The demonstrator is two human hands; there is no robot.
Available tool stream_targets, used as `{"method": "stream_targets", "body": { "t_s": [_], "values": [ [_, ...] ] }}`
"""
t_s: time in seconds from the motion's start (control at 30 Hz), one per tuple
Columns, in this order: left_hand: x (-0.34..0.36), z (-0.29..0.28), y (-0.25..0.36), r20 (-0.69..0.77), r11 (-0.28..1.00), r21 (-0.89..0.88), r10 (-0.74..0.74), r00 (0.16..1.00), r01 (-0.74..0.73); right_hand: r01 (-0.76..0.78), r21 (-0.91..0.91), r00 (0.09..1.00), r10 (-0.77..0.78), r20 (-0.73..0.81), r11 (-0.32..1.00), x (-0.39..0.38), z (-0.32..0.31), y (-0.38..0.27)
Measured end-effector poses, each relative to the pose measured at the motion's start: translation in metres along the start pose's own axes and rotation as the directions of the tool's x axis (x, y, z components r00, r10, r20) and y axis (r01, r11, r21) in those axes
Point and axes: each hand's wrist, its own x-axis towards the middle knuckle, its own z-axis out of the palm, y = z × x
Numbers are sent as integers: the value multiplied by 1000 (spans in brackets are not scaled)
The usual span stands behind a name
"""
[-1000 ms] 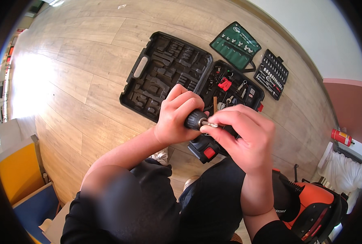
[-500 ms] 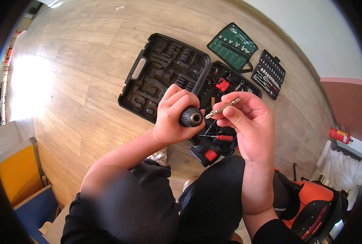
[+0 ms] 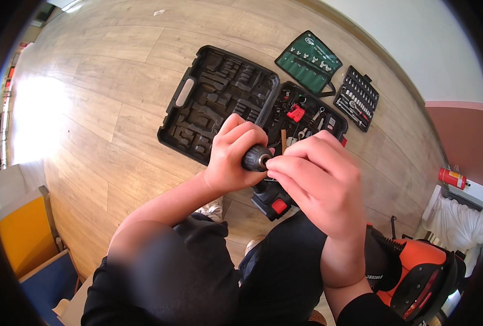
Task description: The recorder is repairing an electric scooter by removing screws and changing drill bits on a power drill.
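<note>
"Where's the drill point(image 3: 253, 157)?"
"In L hand point(image 3: 234, 156), fingers wrapped rnd it, nose twd R hand point(image 3: 328, 187)."
"And R?"
"Pinched on bit at drill's nose, tho fingers hide it."
"Toolbox point(image 3: 219, 89)?"
"Open on floor point(image 3: 122, 60), nr green pouch point(image 3: 313, 77)."

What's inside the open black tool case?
Left half: moulded slots. Right half: red object, wrench, wooden stick, among others. The left hand and right hand cover part of the near side; contents there can't be seen.
</note>
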Motion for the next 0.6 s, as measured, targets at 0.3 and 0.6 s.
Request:
{"method": "stream_targets", "body": {
  "t_s": [0.3,0.6],
  "values": [
    [3,2,0,61,992,-44,118,991,-115,-139,107,990,141,-17,985,-12,-1,-4],
    [-37,-15,-17,122,968,183,-198,973,174,-79,139,972,108,-210,987,-10,73,-12]
  ]
}}
